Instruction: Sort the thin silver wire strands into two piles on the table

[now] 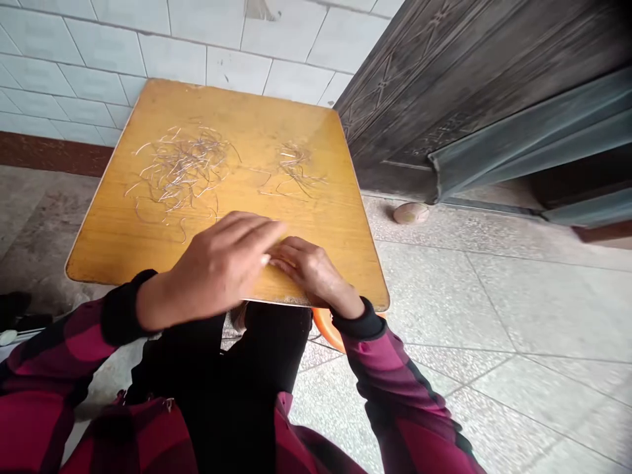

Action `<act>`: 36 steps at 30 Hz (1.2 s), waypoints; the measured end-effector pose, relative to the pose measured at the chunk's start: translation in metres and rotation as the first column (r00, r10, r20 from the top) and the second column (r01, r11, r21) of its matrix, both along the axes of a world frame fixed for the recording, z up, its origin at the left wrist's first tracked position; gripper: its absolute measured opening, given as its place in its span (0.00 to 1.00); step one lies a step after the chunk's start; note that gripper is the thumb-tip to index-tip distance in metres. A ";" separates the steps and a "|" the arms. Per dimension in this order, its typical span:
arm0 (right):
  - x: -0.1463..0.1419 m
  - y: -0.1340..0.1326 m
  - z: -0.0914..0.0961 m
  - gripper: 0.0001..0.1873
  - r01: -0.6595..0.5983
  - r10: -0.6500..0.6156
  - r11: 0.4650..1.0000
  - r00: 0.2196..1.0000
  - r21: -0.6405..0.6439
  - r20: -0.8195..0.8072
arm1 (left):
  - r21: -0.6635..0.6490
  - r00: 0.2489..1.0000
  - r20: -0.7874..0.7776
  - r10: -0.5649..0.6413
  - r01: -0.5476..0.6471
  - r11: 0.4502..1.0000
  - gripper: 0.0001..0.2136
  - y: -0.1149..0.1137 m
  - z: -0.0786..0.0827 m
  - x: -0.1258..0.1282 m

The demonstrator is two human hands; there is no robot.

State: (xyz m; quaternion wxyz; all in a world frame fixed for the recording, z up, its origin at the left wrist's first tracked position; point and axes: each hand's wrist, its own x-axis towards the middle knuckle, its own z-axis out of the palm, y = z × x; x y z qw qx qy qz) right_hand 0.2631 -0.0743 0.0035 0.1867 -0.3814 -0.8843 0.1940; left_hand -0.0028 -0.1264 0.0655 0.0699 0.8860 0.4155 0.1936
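Observation:
My left hand (pixel 222 263) and my right hand (pixel 309 270) meet at the near edge of a small wooden table (pixel 340 224). The fingers of both hands are drawn together where they touch, as if pinching something too small to see. A large loose pile of thin strands (pixel 180 168) lies on the table's far left. A smaller pile of strands (pixel 293 168) lies on the far right. Both piles are well beyond my hands.
A white tiled wall (pixel 172 39) stands behind the table. A dark carved wooden door (pixel 469 85) is at the right. A small round object (pixel 411 212) lies on the speckled floor near it. An orange rim (pixel 326 329) shows under the table edge.

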 end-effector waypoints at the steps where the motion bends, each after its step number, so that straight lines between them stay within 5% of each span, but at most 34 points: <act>1: -0.003 0.005 0.001 0.14 0.001 -0.001 1.000 1.000 0.023 -0.007 | 0.037 1.000 0.004 0.014 -0.014 0.999 0.20 0.017 -0.002 0.006; 7: -0.026 0.056 -0.003 0.10 -0.074 0.075 0.993 0.997 0.095 -0.007 | 0.070 0.986 -0.088 0.139 -0.133 0.989 0.33 0.070 -0.076 0.013; 11: -0.037 0.080 -0.014 0.11 -0.095 0.097 0.994 0.995 0.061 -0.033 | 0.039 0.987 -0.125 0.100 -0.096 0.995 0.39 0.082 -0.099 0.017; 17: -0.035 0.084 -0.020 0.06 -0.024 0.023 1.000 0.997 -0.014 -0.076 | 0.132 0.999 -0.040 0.028 -0.022 0.991 0.38 0.085 -0.103 0.024; 24: -0.046 0.082 -0.006 0.04 0.107 -0.104 0.994 0.988 -0.020 0.110 | 0.213 0.999 -0.033 0.024 -0.017 0.977 0.32 0.079 -0.084 0.027; 29: -0.047 0.086 0.000 0.05 0.077 -0.072 0.997 0.981 -0.018 0.177 | 0.210 0.996 -0.045 0.071 -0.060 0.976 0.32 0.078 -0.086 0.027; 36: -0.046 0.087 -0.005 0.07 0.060 -0.057 0.998 0.995 -0.030 0.076 | 0.254 0.998 -0.026 0.054 -0.046 0.966 0.26 0.072 -0.081 0.029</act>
